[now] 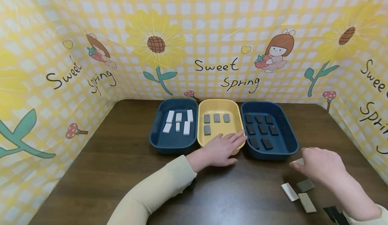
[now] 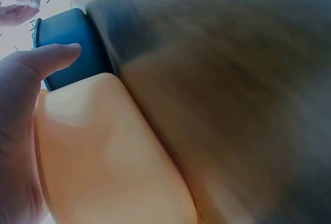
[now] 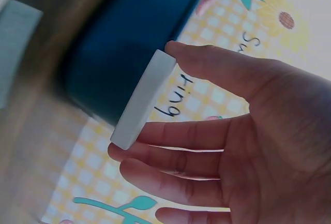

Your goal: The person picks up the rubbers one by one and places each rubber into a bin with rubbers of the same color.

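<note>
My left hand (image 1: 219,150) rests with extended fingers over the front rim of the yellow tray (image 1: 218,107); its fingertips reach the edge by the right blue tray (image 1: 283,140). Between thumb and fingertips, my right hand (image 1: 322,166) pinches a pale rectangular block (image 3: 144,100), held above the table just right of that blue tray. In the head view the hand partly covers this block. Below the right hand lie a white block (image 1: 289,192), a grey block (image 1: 305,185) and a beige-grey block (image 1: 307,203) on the table.
The left blue tray (image 1: 173,145) holds several white blocks (image 1: 186,128). Several grey blocks (image 1: 216,118) lie in the yellow tray, several black ones (image 1: 266,143) in the right blue tray. Behind the dark wooden table (image 1: 100,171) hangs a yellow checked cloth (image 1: 212,43).
</note>
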`<state>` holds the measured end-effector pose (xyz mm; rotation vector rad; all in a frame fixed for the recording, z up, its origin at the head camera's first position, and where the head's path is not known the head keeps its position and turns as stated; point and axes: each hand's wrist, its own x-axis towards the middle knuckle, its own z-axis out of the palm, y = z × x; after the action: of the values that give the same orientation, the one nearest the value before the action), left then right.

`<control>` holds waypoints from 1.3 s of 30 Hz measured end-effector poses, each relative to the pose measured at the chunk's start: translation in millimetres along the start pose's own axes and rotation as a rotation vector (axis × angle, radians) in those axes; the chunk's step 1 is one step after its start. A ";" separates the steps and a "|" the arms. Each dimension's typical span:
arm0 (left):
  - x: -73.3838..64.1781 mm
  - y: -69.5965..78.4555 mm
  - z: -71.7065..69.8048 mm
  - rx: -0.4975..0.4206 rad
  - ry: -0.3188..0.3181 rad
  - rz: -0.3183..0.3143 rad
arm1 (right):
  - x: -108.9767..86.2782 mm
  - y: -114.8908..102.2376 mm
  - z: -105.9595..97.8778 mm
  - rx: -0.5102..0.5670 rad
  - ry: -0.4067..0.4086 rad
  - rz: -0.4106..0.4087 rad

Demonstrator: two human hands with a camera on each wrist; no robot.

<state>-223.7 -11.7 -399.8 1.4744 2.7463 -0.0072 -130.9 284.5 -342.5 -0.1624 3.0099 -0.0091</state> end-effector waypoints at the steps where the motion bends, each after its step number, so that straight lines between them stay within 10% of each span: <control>1: -3.6 -1.6 -0.9 0.000 0.007 0.003 | 0.7 -0.8 -2.5 0.002 0.012 -0.002; 11: -67.7 -40.1 -9.4 -0.051 0.187 -0.062 | 11.6 -22.7 -25.8 -0.016 0.178 -0.090; 21: -129.2 -108.4 -17.9 -0.128 0.364 -0.404 | 38.3 -63.5 -32.6 -0.036 0.324 -0.247; 29: -152.4 -151.9 -9.5 -0.237 0.283 -0.708 | 59.6 -97.7 -27.3 -0.038 0.371 -0.359; 39: -154.0 -165.4 -6.2 -0.312 0.071 -0.937 | 76.1 -142.4 -23.4 -0.052 0.306 -0.400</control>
<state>-276.7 -231.3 -391.3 0.0564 3.0100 0.4275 -193.8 134.7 -327.1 -0.8359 3.2177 0.0063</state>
